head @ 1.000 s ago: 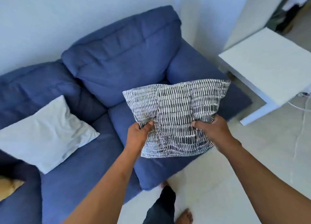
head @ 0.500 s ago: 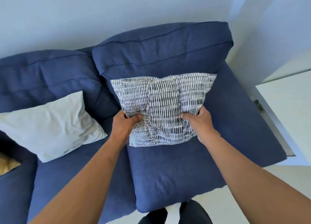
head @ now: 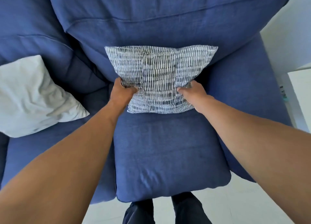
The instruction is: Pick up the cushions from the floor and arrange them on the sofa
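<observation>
A black-and-white striped cushion point(head: 159, 75) leans against the back cushion of the blue sofa point(head: 168, 156), its lower edge resting on the right seat. My left hand point(head: 123, 91) grips its lower left side and my right hand point(head: 193, 90) grips its lower right side. A white cushion point(head: 33, 97) lies on the sofa's left seat, propped against the back.
A white side table point(head: 301, 95) stands past the sofa's right arm. The pale floor point(head: 252, 207) shows in front of the sofa, where my legs in dark trousers point(head: 161, 210) stand close to the seat edge.
I have stepped up to the sofa and carried the striped cushion forward and down, so it now rests on the right seat against the back cushion. Both hands keep their grip.
</observation>
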`<state>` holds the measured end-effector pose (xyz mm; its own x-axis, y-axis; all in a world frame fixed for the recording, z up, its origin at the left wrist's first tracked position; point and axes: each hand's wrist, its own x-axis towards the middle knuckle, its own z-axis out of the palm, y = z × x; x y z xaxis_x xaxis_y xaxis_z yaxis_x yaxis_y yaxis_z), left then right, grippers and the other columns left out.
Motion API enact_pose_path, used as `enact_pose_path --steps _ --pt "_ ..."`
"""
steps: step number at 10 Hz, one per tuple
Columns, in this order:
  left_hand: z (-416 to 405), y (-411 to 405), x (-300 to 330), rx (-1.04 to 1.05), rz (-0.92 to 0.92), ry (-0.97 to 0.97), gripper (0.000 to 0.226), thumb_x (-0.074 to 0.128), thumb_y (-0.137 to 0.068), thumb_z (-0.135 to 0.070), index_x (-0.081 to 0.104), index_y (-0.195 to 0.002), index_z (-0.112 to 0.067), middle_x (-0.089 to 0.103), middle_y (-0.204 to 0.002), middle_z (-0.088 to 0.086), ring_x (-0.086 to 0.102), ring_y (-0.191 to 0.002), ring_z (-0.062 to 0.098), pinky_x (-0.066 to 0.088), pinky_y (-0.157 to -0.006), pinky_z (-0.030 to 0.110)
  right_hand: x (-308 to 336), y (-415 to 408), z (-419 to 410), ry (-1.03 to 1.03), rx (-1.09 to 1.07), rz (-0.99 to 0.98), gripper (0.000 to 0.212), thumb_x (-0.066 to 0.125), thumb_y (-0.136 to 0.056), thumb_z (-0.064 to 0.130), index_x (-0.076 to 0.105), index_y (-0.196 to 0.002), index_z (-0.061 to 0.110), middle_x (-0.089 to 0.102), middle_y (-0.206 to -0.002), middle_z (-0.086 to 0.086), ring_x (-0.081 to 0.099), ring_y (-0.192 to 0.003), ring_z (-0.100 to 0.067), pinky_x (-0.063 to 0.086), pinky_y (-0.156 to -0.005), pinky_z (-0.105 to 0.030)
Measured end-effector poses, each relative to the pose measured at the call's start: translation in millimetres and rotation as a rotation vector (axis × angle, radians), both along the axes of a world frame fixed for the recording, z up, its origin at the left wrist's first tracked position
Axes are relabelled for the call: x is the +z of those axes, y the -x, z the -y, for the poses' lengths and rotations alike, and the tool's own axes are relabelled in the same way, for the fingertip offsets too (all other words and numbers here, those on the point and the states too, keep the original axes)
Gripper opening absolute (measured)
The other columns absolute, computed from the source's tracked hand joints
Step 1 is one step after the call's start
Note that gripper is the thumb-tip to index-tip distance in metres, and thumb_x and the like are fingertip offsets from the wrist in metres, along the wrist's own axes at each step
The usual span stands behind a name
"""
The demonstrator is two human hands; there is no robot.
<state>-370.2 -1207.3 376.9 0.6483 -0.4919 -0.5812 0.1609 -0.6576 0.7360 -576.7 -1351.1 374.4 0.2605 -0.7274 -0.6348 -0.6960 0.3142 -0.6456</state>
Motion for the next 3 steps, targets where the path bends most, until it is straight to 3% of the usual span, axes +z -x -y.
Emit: enact_pose_path --steps 1,2,3 --pt "-1.2 11.8 1.6 -0.003 -0.041 -0.052 0.06 0.073 -0.092 -0.02 0.045 -0.144 -0.01 0.062 -0.132 0.018 0.059 -0.127 0.034 0.049 -0.103 0.053 0.2 2.8 7.2 -0.064 0.0 0.078 0.091 0.071 -0.093 0.037 0.019 -0.161 0.006 0.024 -0.168 -0.012 0.031 -0.151 -0.032 0.029 -0.121 -0.042" --pt "-11.0 16.4 10.6 0.01 -0.061 -0.04 0.073 0.074 -0.089 -0.027 0.04 -0.153 -0.014 0.062 -0.136 0.009 0.063 -0.118 0.026 0.05 -0.099 0.045 9.8 9.7 8.2 -0.068 -0.022 0.124 0.08 0.07 -0.095 0.029 0.028 -0.158 0.003 0.035 -0.163 -0.013 0.041 -0.144 -0.031 0.034 -0.117 -0.04" --pt "-41.1 35.7 24.2 0.054 -0.033 -0.083 0.077 0.071 -0.091 -0.027 0.033 -0.157 -0.013 0.062 -0.135 0.003 0.064 -0.101 0.011 0.043 -0.091 0.029 33.3 31.2 2.0 -0.053 -0.096 0.12 0.057 0.07 -0.096 0.023 0.051 -0.147 0.007 0.057 -0.145 -0.007 0.057 -0.119 -0.021 0.045 -0.11 -0.039"
